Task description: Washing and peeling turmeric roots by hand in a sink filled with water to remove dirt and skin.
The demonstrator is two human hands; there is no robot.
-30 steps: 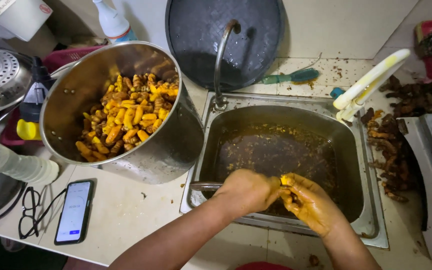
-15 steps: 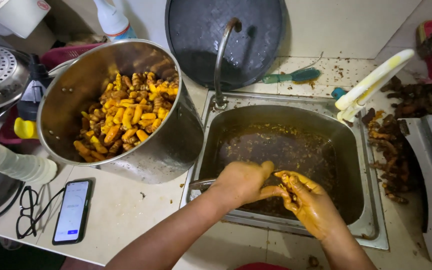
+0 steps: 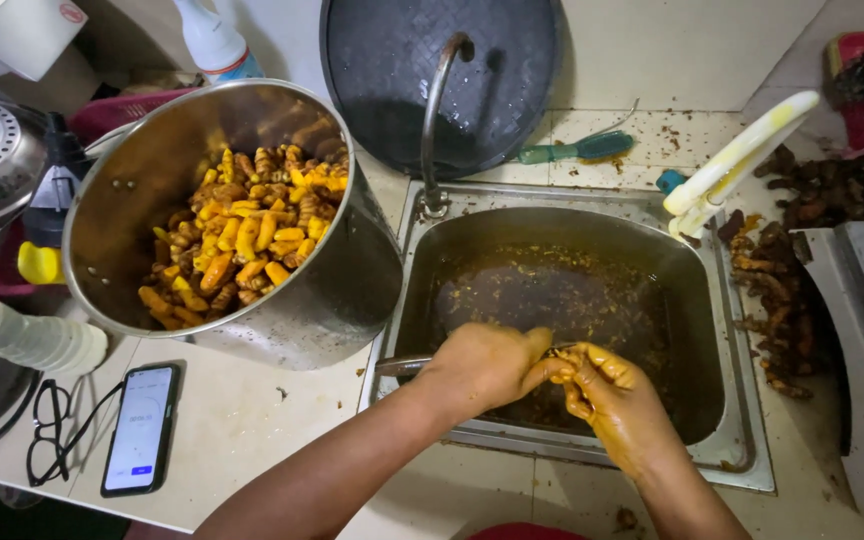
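Note:
Both my hands work over the steel sink (image 3: pixel 742 400), which holds murky brown water with floating peel. My left hand (image 3: pixel 487 365) is closed around a metal utensil whose end (image 3: pixel 402 366) sticks out to the left over the sink rim; I cannot tell if it is a knife or a spoon. My right hand (image 3: pixel 617 400), stained yellow-orange, pinches a small root piece against the left hand's fingers; the piece is mostly hidden. A large steel pot (image 3: pixel 332 290) leans beside the sink, half full of peeled yellow root pieces (image 3: pixel 242 240).
Unpeeled brown roots (image 3: pixel 777 300) are heaped right of the sink, by a white and yellow tool (image 3: pixel 737 160). A tap (image 3: pixel 437 120) arches in front of a dark round lid (image 3: pixel 492 70). A phone (image 3: pixel 139 428), spectacles (image 3: pixel 47 440) and a plastic bottle (image 3: pixel 22 335) lie at left.
My hands have drawn closer together and shifted slightly toward me over the sink. The yellow piece seen between them earlier is now covered by my fingers.

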